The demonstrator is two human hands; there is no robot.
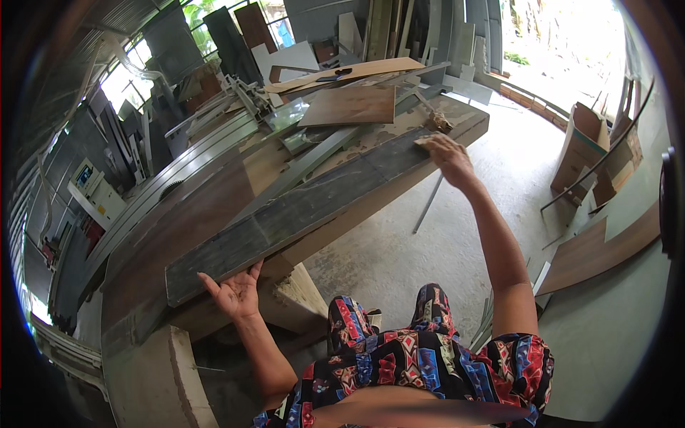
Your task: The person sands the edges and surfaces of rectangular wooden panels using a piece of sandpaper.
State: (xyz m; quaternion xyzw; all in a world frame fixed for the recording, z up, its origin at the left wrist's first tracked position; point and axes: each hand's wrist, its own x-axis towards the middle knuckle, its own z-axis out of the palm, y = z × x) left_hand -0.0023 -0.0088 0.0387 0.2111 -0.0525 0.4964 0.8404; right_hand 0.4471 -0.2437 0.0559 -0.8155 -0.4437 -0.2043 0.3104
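A long dark grey board (307, 203) slants from lower left to upper right along the near edge of the workbench. My left hand (237, 292) is palm up at the board's near left edge, its thumb apart and its fingertips partly hidden under the board. At the far right end, my right hand (449, 158) bends its fingers down over a small tan piece (422, 141) on the board's surface. What that piece is made of cannot be made out. Just beyond the fingers lies a crumpled brown lump (440, 122).
Behind the board, a brown panel (353, 105) and a metal rail (314, 160) lie on the workbench (178, 210). A saw blade (170, 189) shows at the left. A cardboard box (579, 146) stands on the concrete floor (385, 250) at right. Boards lean at the back.
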